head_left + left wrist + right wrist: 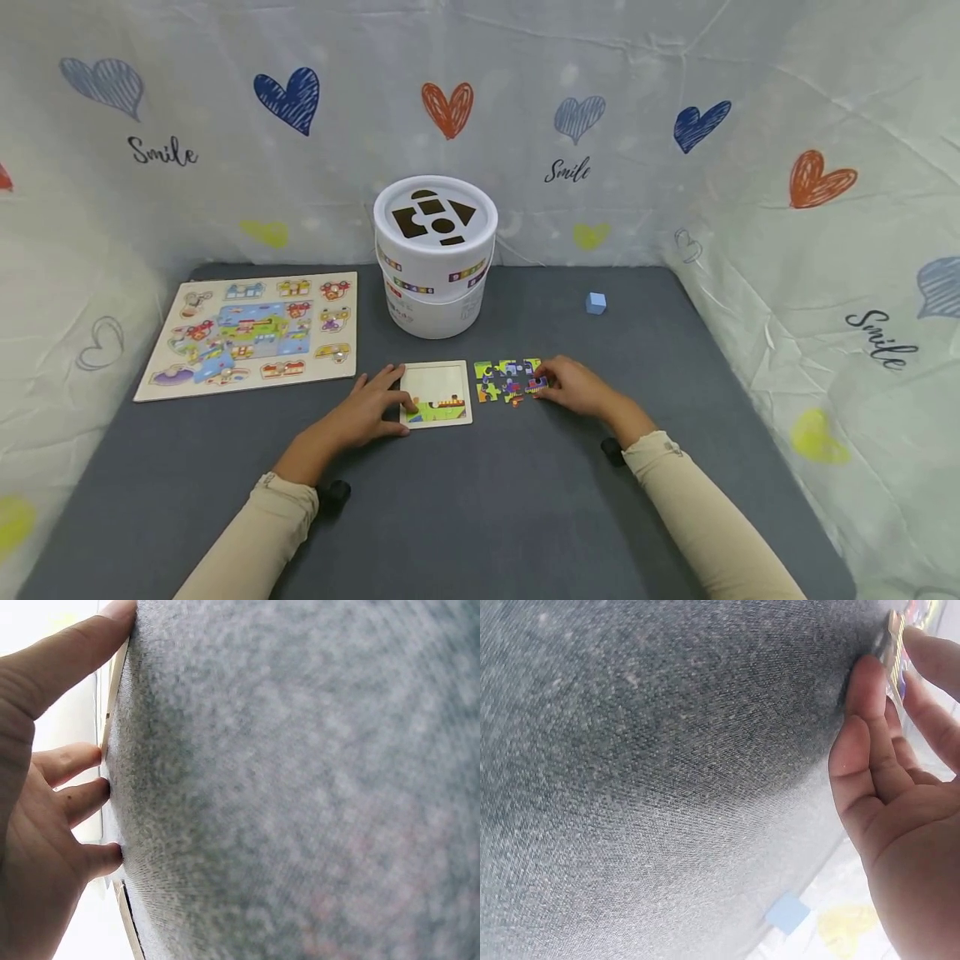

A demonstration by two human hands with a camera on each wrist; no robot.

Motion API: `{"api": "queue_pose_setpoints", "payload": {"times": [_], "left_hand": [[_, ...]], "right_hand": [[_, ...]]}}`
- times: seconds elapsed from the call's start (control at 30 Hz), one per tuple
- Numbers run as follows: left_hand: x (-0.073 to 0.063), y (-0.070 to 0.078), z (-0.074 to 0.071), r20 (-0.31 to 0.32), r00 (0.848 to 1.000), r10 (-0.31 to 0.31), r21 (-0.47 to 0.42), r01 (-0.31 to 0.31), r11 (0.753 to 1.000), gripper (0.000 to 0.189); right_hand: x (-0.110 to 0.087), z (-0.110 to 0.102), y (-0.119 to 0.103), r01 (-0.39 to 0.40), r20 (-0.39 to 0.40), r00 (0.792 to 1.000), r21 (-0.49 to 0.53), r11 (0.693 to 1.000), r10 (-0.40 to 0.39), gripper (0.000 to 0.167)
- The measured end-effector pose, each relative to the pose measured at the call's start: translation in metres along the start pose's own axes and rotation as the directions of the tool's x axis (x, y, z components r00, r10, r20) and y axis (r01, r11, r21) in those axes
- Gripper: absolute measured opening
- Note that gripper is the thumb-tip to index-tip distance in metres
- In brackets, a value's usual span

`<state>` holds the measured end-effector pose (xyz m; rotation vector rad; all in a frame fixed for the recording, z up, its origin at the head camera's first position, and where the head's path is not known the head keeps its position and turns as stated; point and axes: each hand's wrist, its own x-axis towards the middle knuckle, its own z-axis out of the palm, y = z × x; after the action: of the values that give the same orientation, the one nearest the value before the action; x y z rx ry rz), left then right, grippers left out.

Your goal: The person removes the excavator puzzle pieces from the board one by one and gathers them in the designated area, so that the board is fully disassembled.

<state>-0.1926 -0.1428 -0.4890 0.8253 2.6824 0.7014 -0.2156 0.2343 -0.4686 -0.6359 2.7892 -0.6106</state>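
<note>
My left hand (367, 412) rests at the left edge of a small wooden puzzle tray (438, 372), a finger reaching over its rim. In the tray's lower part lie joined jigsaw pieces (442, 408) with a green and red picture. The left wrist view shows the thumb and fingertips (88, 796) down at table level. To the tray's right, a group of loose colourful jigsaw pieces (495, 379) is spread flat. At that group's right end my right hand (577, 386) pinches a puzzle piece (895, 664), its fingers partly covering it.
A white bucket (435, 312) with shape holes in its lid stands behind the tray. At the left lies a large wooden picture board (262, 367) with vehicle pieces. One blue cube (596, 303) sits at the back right of the grey table (480, 517). A printed cloth hangs behind.
</note>
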Motion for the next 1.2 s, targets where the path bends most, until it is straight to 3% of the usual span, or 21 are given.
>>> {"api": "queue_pose_setpoints", "payload": {"times": [0.23,0.37,0.57,0.7,0.8,0.9,1.07,1.2], "left_hand": [[-0.002,-0.003,-0.001,0.01,1.0,-0.005,-0.001,0.005,1.0,0.026],[-0.004,-0.002,-0.004,0.016,0.999,-0.03,-0.003,0.03,1.0,0.043],[0.004,0.003,-0.006,0.031,0.998,-0.049,0.034,0.047,0.998,0.081],[0.001,0.003,-0.006,0.042,0.997,-0.069,0.073,0.066,0.995,0.083],[0.001,0.001,-0.005,0.036,0.998,-0.057,0.073,0.055,0.996,0.082],[0.002,-0.001,-0.006,0.033,0.998,-0.051,0.078,0.048,0.996,0.082],[0.006,-0.001,-0.007,0.026,0.999,-0.045,0.08,0.042,0.996,0.082],[0.003,0.0,-0.006,0.036,0.998,-0.047,0.076,0.044,0.996,0.082]], "right_hand": [[0.0,0.0,-0.002,0.021,-0.003,1.0,-0.001,1.0,-0.021,0.025],[0.006,0.002,-0.014,0.046,-0.034,0.998,0.019,0.999,-0.045,0.024],[0.031,0.011,-0.064,0.162,-0.002,0.987,0.031,0.986,-0.162,0.024],[0.056,0.031,-0.105,0.297,0.071,0.953,-0.03,0.955,-0.294,0.025],[0.069,0.044,-0.123,0.352,0.121,0.932,-0.078,0.933,-0.342,0.03],[0.078,0.051,-0.135,0.357,0.152,0.928,-0.108,0.928,-0.34,0.032],[0.086,0.052,-0.14,0.302,0.159,0.946,-0.118,0.946,-0.282,0.031],[0.088,0.056,-0.141,0.284,0.177,0.948,-0.092,0.954,-0.265,0.032]]}}
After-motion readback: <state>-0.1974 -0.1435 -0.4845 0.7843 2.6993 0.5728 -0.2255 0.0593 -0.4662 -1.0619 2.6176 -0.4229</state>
